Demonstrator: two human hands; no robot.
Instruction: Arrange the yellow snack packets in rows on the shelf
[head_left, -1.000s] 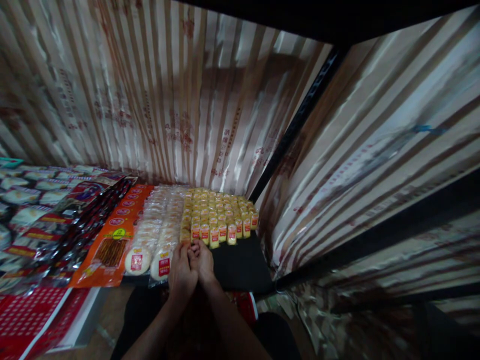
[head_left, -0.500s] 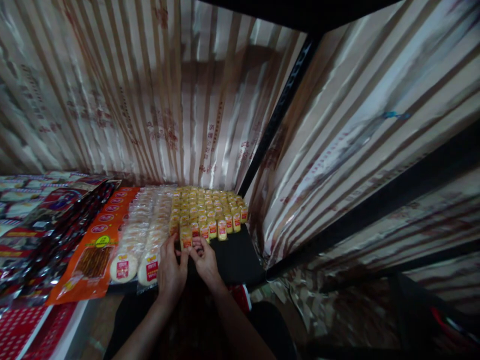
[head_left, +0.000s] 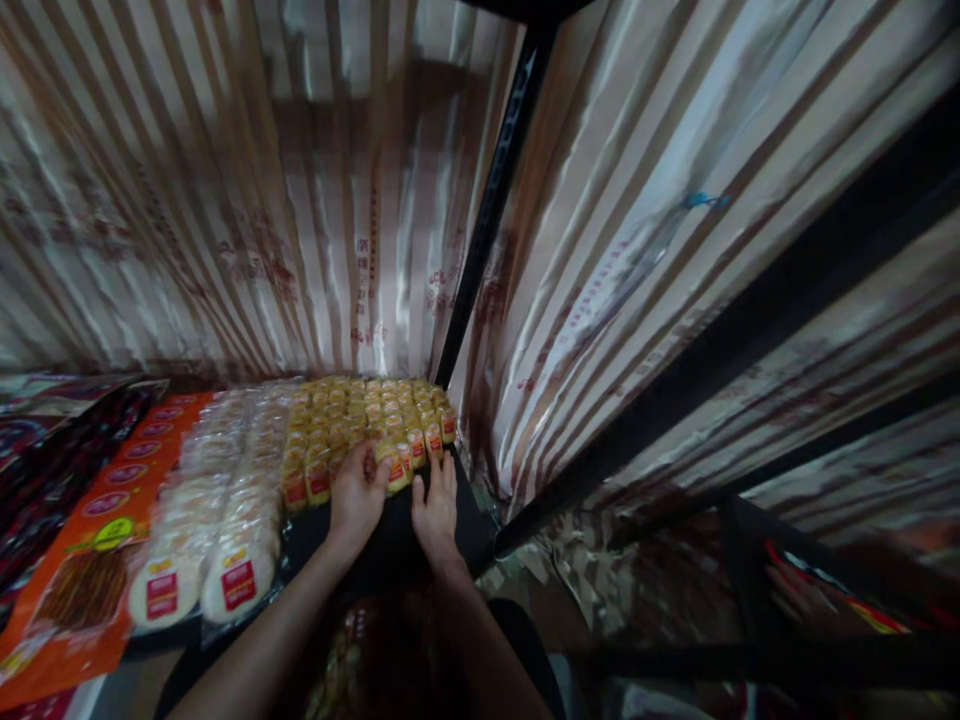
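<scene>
Rows of small yellow wrapped snack packs (head_left: 330,425) with red labels stand on a black shelf (head_left: 315,545). My left hand (head_left: 358,505) is at the front of these rows, its fingers curled and the thumb bent around a small yellow snack pack that the hand mostly hides. To its right, my right hand (head_left: 436,510) is open, fingers straight and held upward, the tips near the front packs by the right end of the row. Nothing shows in the right hand.
Left of the yellow packs lie clear-wrapped round white crackers (head_left: 238,580) in two rows, then orange snack bags (head_left: 82,590) and dark shiny packages (head_left: 71,480). A black metal post (head_left: 487,215) and striped plastic sheeting (head_left: 337,250) stand behind. A hand (head_left: 802,590) shows at far right.
The view has swung right, so the goods appear further left. Both hands moved right along the front row of yellow packs. They were together at one pack; the right hand is now apart and straightened.
</scene>
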